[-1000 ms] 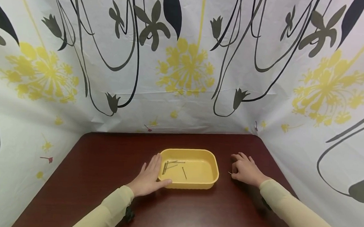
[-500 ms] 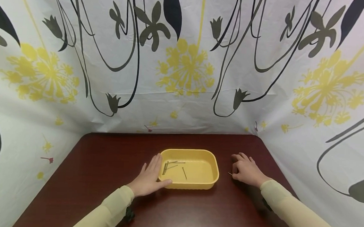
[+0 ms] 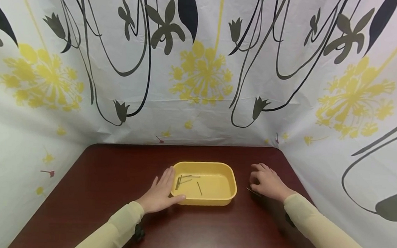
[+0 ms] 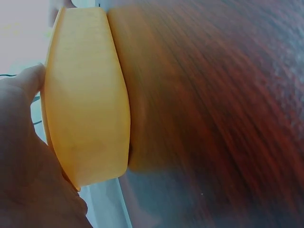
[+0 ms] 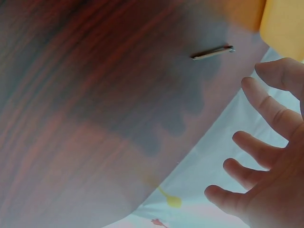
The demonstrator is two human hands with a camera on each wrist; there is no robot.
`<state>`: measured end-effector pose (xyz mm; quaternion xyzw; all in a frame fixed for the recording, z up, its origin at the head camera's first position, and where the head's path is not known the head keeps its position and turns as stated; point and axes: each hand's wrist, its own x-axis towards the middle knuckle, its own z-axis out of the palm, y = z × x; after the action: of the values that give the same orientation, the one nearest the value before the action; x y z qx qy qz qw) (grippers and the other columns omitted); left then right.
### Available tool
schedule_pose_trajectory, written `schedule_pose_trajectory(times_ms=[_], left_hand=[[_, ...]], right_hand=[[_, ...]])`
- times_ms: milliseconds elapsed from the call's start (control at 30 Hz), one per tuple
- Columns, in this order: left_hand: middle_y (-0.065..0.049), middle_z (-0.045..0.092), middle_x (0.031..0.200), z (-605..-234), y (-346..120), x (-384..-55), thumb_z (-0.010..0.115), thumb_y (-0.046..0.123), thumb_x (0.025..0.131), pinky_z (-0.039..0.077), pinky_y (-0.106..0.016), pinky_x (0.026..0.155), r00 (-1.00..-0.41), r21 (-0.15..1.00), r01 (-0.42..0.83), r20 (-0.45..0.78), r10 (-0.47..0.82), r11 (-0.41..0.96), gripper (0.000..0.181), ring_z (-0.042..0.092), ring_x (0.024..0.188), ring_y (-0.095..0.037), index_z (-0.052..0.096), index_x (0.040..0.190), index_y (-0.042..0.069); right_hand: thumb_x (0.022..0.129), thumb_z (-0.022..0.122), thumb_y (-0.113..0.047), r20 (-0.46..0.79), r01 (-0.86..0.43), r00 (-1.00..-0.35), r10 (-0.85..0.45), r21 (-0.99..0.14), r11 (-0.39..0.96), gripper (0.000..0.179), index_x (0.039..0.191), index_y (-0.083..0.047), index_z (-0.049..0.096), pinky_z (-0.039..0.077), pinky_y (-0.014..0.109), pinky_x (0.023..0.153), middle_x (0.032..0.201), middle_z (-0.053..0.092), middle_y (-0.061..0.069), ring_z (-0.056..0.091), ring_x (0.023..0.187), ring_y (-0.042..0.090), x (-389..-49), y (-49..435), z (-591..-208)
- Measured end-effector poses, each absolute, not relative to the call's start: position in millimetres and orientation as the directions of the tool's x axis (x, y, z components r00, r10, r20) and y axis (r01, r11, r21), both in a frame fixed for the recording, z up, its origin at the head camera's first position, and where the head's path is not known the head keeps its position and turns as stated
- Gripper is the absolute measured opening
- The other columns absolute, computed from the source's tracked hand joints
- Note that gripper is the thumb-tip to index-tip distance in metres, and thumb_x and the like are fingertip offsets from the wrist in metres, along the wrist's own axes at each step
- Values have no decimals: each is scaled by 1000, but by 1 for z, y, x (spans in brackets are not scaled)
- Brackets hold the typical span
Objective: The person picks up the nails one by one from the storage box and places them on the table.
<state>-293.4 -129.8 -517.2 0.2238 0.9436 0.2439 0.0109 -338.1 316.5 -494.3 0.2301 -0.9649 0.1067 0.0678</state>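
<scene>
One nail [image 5: 213,53] shows more fully than a moment ago, lying free on the table [image 3: 233,232] near the tray [image 3: 210,203]: your right hand [image 3: 266,183], fingers parted, holds nothing; your left hand [image 3: 158,195], fingers straight, touches the tray.

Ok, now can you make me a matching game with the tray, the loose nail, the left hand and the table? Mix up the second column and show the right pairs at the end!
Things:
1. tray
2. loose nail
3. left hand
4. table

Places and colours:
A. touching the tray's left end
B. dark reddish brown
C. bright yellow
D. lying near the right hand, outside the tray

Right pairs: 1-C, 2-D, 3-A, 4-B
</scene>
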Motion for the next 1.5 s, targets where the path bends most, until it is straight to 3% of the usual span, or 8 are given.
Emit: schedule_pose_trajectory(times_ms=[167,400,567,900,1100,1500], left_hand=[[-6,-9,168,-515,-131,-294,55,70,92,6,-62,117,-897,463,421,84,434,780,110,-2,154,-26,-4,161,7],[0,-17,166,-507,-134,-299,54,76,88,2,-64,117,-904,492,399,69,422,774,115,-9,153,-23,-11,160,14],[0,-17,165,-501,-132,-303,45,85,84,2,-64,116,-890,469,426,67,450,773,119,-12,152,-19,-12,160,14],[-2,-16,166,-507,-129,-312,58,69,90,3,-66,116,-877,444,456,77,474,771,114,-8,153,-25,-5,161,7],[-2,-16,166,-508,-129,-314,58,69,91,2,-64,116,-872,448,460,66,484,767,112,-11,153,-23,-6,161,9],[-4,-12,167,-511,-125,-317,61,70,88,2,-62,117,-881,439,443,52,470,782,116,-11,152,-20,-4,162,8]], right_hand=[[87,76,-23,181,-464,-883,-434,-184,867,8,94,-24,72,34,70,100,146,49,20,41,136,42,-341,314,-484],[90,75,-24,249,-492,-863,-440,-215,844,30,117,-14,72,43,63,97,144,51,15,42,136,37,-344,300,-461],[90,76,-25,307,-546,-825,-475,-209,812,34,122,-17,70,47,54,98,141,54,8,45,134,29,-348,281,-452],[87,76,-28,301,-618,-776,-554,-188,764,44,129,-17,68,43,53,103,142,53,7,43,135,27,-353,245,-446],[86,77,-39,280,-643,-758,-590,-167,747,49,130,-21,67,42,51,103,144,51,4,41,136,25,-357,230,-452],[82,82,-39,299,-757,-648,-701,-148,636,52,128,-20,68,45,46,94,134,55,-1,49,121,22,-358,200,-469]])
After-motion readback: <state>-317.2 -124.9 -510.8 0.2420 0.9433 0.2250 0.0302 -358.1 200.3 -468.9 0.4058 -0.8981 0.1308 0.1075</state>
